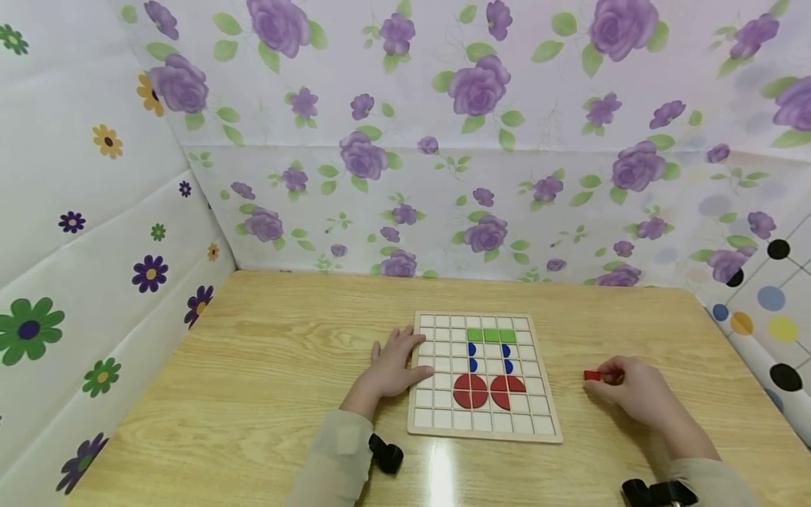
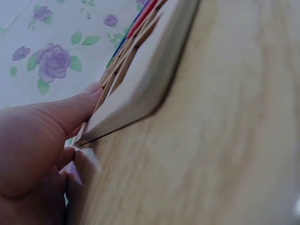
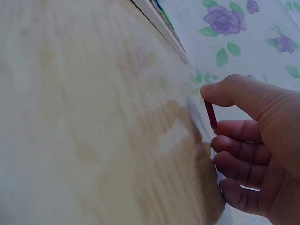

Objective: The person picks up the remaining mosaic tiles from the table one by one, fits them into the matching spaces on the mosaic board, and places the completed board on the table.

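Note:
A wooden grid board (image 1: 426,420) with white cells lies flat on the table. On it are three green squares (image 1: 491,335) in a row, several blue half-discs (image 1: 472,349) in two columns, and red quarter-disc tiles (image 1: 471,391). These form a full red circle at left and three quarters of one at right. My left hand (image 1: 394,362) rests on the board's left edge, fingers spread and thumb over the cells. In the left wrist view the thumb (image 2: 77,110) touches the board's rim. Right of the board, my right hand (image 1: 640,391) pinches a small red tile (image 3: 210,115) between thumb and index finger.
The wooden table (image 1: 285,338) runs back to a wall cloth with purple flowers (image 1: 479,84). Another flowered cloth (image 1: 76,211) stands at the left, and a dotted one (image 1: 769,299) at the right. Black straps with small cameras (image 1: 386,454) sit on both wrists.

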Available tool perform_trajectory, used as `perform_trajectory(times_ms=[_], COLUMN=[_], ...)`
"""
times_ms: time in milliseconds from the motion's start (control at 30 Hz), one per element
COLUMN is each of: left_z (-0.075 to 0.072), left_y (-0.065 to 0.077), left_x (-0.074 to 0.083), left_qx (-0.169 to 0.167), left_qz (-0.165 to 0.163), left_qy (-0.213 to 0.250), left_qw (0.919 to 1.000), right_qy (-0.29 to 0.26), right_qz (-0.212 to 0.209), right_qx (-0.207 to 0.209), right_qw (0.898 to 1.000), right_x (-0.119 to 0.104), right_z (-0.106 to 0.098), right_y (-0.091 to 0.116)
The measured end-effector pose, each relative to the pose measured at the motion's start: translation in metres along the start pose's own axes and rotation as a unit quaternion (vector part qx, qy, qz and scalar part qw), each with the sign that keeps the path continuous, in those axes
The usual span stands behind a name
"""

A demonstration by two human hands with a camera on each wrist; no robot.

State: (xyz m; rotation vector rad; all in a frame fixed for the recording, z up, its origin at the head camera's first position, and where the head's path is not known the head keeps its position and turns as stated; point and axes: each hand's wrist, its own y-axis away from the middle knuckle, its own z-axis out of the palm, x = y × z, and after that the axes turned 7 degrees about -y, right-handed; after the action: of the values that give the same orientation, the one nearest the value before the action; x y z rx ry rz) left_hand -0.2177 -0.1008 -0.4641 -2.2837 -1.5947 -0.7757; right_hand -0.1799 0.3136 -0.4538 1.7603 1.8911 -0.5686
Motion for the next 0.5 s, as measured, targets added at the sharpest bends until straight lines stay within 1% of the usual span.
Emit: perform_trajectory(times_ms=[233, 367, 500], left_z=[0.001, 0.001, 0.0], left_y=[-0.005, -0.004, -0.005], left_x=[0.006, 0.01, 0.014], left_qx=[-0.003, 0.0, -0.006], left_qz=[-0.014, -0.025, -0.037], left_qy=[-0.036, -0.051, -0.068], left_qw=[0.9992, 0.9984, 0.997], right_qy=[-0.007, -0.013, -0.02], right_qz=[-0.021, -0.03, -0.035], right_qx=[0.001, 0.0, -0.005], right_qw=[1.0, 0.999, 0.999], right_x=[-0.005, -0.011, -0.019], right_z=[0.005, 0.01, 0.013], right_y=[0.001, 0.0, -0.001])
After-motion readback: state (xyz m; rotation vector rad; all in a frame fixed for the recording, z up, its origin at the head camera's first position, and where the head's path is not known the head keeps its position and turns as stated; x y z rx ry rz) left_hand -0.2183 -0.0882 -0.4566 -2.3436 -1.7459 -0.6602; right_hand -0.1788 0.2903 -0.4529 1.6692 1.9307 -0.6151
